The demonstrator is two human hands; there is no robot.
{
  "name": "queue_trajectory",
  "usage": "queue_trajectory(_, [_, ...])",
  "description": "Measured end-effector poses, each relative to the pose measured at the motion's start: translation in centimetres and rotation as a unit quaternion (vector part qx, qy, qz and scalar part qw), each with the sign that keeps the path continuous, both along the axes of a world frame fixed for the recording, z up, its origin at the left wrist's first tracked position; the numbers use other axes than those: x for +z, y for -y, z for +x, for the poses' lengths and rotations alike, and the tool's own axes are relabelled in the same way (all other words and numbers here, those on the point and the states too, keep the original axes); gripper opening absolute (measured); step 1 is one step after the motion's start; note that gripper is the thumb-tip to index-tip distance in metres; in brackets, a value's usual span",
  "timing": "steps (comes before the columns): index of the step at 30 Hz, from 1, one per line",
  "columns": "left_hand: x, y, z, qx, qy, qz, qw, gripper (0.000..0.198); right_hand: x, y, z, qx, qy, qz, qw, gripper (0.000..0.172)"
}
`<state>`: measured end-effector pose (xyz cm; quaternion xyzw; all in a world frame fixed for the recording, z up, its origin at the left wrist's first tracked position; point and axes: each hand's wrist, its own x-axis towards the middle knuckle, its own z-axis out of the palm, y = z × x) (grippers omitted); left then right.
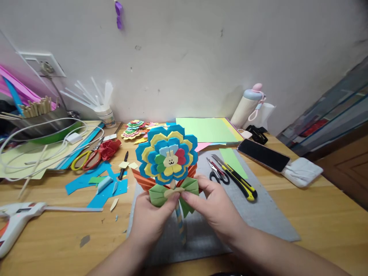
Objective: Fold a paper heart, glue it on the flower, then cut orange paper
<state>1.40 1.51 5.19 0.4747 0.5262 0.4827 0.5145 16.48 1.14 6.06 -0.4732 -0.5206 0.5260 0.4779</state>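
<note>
White wall [184,84] in bkgd, wooden desk [330,211] below w/ grey mat [258,214] on it. Paper flower [166,157] held upright over mat, approx. mid-view; striped stick [180,226] runs down from it, mat contact can't be told.

Green bow [157,196] pinched by both hands: L hand [149,216] closed on its left part, R hand [220,207] closed on its right, thumbs nearly together at beige strip [171,191]. Fingers behind mostly hidden. Orange pleated paper [140,180] seen behind bow, both sides.

Progress, as judged: blue/yellow petals layered, smiley piece [171,161] set at center, stick wrapped, bow formed & placed under flower head. Bow prob. being pressed on; whether glued can't be told, so fixing may be left. No obvious gap seen in petals.

Also: glue gun [20,220] & blue scraps [100,197] to L; scissors [220,174], utility knife [240,182] on mat; phone [263,155] to R.
</note>
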Motion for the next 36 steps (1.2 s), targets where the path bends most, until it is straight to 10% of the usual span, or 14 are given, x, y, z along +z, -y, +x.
queue_trajectory(10, [-0.4,-0.2,-0.1,-0.015,0.007,-0.012,1.000,0.017,-0.3,-0.1,-0.7,-0.016,-0.082,-0.033,0.996,0.017])
queue_trajectory(16, [0.5,0.2,0.5,0.044,0.012,-0.015,0.999,0.019,-0.4,0.2,0.5,-0.050,0.047,0.050,0.996,0.014])
queue_trajectory(19, [0.8,0.4,0.7,0.055,0.015,-0.021,0.998,0.020,0.0,0.5,1.2,-0.183,0.141,0.211,0.950,0.018])
queue_trajectory(22, [0.5,0.3,0.4,0.005,0.022,-0.018,1.000,0.020,0.7,0.7,1.1,-0.171,0.257,0.332,0.892,0.011])
queue_trajectory(36, [0.5,0.4,0.2,-0.023,0.024,-0.006,0.999,0.019,1.0,0.5,0.0,-0.152,0.366,0.364,0.843,0.008])
